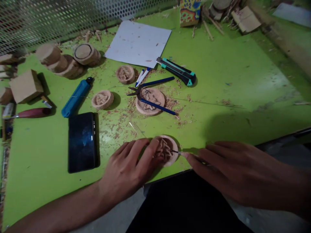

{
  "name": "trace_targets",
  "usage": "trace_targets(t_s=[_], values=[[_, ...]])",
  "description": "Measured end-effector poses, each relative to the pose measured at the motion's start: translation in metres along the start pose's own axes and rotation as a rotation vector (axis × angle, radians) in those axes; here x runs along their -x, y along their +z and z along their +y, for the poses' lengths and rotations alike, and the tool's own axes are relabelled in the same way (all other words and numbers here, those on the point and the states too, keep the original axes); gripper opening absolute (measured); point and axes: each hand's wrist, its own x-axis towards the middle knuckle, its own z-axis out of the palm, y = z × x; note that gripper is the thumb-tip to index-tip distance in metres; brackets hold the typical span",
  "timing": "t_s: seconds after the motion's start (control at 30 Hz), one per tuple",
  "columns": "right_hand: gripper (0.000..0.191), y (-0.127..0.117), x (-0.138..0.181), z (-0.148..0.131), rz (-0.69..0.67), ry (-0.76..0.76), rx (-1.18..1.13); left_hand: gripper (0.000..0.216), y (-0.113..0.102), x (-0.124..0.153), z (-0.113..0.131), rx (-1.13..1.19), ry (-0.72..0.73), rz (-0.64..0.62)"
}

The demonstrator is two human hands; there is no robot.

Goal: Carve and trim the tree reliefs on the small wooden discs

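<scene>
At the near edge of the green table lies a round wood carving (173,149) with a raised rim and a relief inside. My left hand (132,163) grips its left side, fingers over the rim and partly covering the relief. From the right, my right hand (218,165) is closed around a thin carving tool (178,153), whose dark metal tip touches the inside of the carving near the rim. The tool's handle is mostly hidden under my fingers. Just beyond lies a larger round carving (155,105) with blue-handled pliers (157,106) resting open across it.
A phone (81,142) lies left of my left hand. Around the table are a teal cutter (77,97), a black-and-green cutter (178,70), two small carvings (102,99), pens (143,77), white paper (138,43), wood rounds (59,60), a red-handled tool (34,112) and scattered shavings.
</scene>
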Motion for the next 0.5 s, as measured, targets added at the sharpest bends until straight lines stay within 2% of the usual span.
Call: trace_targets(t_s=[0.2, 0.5], values=[[0.028, 0.001, -0.0019, -0.0006, 0.004, -0.014, 0.022, 0.041, 0.0036, -0.0014, 0.0002, 0.11, -0.036, -0.008], [0.026, 0.0025, 0.0008, 0.0002, 0.007, -0.026, 0.035, 0.075, 0.0085, -0.0008, 0.0016, 0.256, -0.164, -0.047]])
